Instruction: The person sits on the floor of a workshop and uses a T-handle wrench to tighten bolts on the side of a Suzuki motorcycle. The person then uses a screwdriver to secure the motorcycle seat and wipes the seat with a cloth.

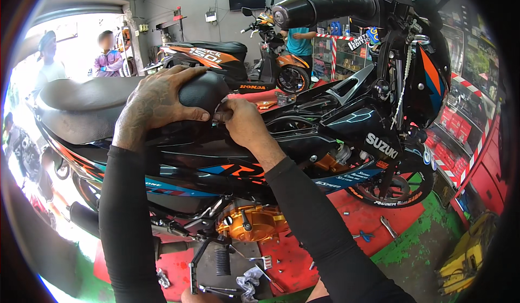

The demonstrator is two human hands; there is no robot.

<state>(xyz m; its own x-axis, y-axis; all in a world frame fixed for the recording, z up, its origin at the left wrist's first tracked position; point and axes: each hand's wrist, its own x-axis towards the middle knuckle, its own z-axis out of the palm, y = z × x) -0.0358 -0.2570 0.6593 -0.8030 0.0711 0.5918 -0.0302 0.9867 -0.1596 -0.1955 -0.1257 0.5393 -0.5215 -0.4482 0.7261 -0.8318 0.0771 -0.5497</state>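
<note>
A black motorcycle with blue and orange graphics stands side-on before me, and its long black seat (86, 100) stretches to the left. My left hand (162, 98) lies over the front part of the seat, fingers stretched across the top and thumb against the near side. Just to its right, my right hand (248, 125) is closed, fingers bent in at the seat's front end beside the black body panel (189, 140). Whatever those fingers pinch is hidden. The left thumb nearly meets the right fingertips.
The handlebar grip (325, 10) juts out at upper right. Below, an orange engine cover (252, 224) sits above scattered tools, including blue-handled pliers (364, 237), on the red floor. Glass display cases (466, 113) line the right. Behind stand another motorcycle (211, 59) and several people.
</note>
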